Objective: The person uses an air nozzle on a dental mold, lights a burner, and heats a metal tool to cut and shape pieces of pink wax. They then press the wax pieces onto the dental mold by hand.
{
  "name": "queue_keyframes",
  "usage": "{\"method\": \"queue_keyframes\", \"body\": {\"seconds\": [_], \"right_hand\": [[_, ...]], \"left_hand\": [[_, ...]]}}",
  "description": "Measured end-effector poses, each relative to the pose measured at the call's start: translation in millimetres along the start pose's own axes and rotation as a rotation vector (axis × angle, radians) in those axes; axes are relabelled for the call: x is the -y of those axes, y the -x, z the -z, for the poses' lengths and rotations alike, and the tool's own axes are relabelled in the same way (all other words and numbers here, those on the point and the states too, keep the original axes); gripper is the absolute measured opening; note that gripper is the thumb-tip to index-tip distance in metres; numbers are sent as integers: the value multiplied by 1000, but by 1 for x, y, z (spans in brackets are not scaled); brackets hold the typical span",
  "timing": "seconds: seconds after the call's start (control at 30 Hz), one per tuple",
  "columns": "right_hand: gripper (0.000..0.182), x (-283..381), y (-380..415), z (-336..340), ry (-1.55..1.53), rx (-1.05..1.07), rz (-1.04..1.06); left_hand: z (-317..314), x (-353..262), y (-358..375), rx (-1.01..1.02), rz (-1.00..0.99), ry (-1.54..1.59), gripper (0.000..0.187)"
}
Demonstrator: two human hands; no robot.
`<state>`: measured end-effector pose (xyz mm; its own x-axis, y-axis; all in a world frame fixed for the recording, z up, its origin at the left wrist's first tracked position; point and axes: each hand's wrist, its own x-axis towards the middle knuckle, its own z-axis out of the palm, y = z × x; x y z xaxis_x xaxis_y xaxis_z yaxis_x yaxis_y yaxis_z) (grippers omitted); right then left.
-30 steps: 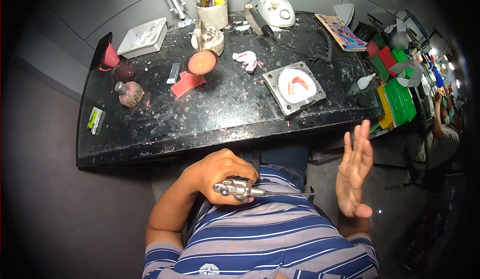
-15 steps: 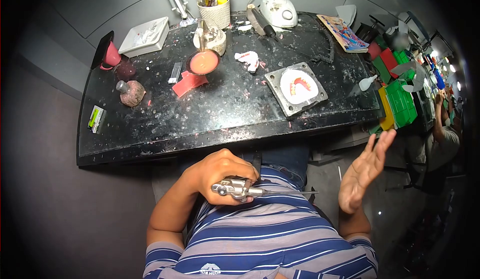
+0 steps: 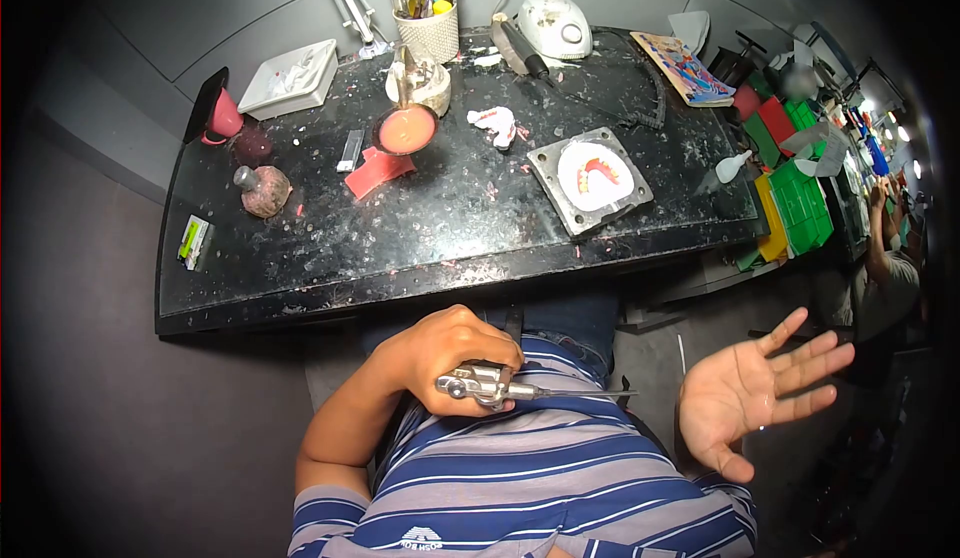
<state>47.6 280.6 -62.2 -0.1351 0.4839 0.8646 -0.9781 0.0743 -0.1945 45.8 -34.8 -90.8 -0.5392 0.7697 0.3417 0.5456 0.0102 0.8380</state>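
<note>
In front of my striped shirt, my left hand [image 3: 465,363] is wrapped round a metal blow gun [image 3: 490,388], its long thin nozzle pointing right. My right hand [image 3: 735,403] is held out at the right, palm up and fingers spread, with nothing in it. On the black bench [image 3: 420,243] beyond, a metal flask half [image 3: 605,213] holds white plaster [image 3: 610,183] with a red wax denture [image 3: 595,176] with teeth. Left of it lie a white and pink piece [image 3: 497,126], a pan of pink wax [image 3: 407,131] and a pink wax sheet [image 3: 375,175].
A round burner-like jar [image 3: 265,193] and a small box [image 3: 193,242] stand at the left. Along the back are a white tray [image 3: 288,80], a tool cup [image 3: 428,36], a handpiece [image 3: 520,50] and a white machine [image 3: 555,26]. Green bins [image 3: 803,213] and another person [image 3: 888,268] are at the right.
My right hand has turned from edge-on to palm up, spreading its fingers and dropping lower to the right. My left hand with the blow gun has shifted slightly right and down.
</note>
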Motion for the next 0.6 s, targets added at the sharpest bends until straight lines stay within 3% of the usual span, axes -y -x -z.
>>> {"method": "queue_keyframes", "body": {"seconds": [0.03,0.07,0.1,0.17,0.23,0.33,0.43,0.53,0.6], "right_hand": [[107,3,-1,-6,-42,-32,19],[105,5,2,-13,-547,-92,110],[104,6,2,-16,-596,-46,164],[103,-1,12,8,68,98,95],[106,3,11,12,133,328,-142],[108,5,28,20,0,432,-20],[114,-20,42,28,-61,668,-135],[124,-26,55,33,-3,718,-380],[124,-21,52,32,-33,687,-346]], "left_hand": [[0,1,1,-7,4,7,25],[1,1,1,-15,8,15,25],[1,1,1,-17,10,13,25],[1,1,2,-35,2,28,24],[1,2,3,-45,4,32,24],[2,4,5,-66,4,26,24],[4,3,5,-67,-4,27,25],[3,6,5,-73,-11,37,26],[3,6,7,-89,0,43,26]]}}
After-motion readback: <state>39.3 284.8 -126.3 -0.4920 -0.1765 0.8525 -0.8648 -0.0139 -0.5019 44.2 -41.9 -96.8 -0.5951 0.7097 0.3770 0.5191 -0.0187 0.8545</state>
